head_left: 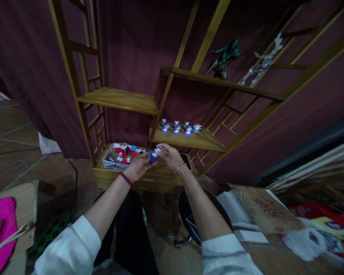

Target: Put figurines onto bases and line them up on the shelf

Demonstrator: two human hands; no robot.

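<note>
A small purple and white figurine (154,154) is held between both my hands, in front of the wooden shelf unit. My left hand (140,166) grips it near its purple base. The fingers of my right hand (170,156) pinch its upper part. To the left, a cardboard box (109,165) holds several small figures, many with red bases and one with a blue base. On the shelf (186,142) beyond my hands, similar purple and white figurines (176,130) stand in a front row, with dark-based figurines (176,124) behind and a blue-based one (197,128) at the right.
An upper shelf (200,76) carries a green figure (227,53) and a clear, glassy figure (263,65). A bare wooden shelf (120,98) is at left. Below my right arm is a black round stool (186,214). Boxes (237,210) and plastic bags (304,240) lie at right.
</note>
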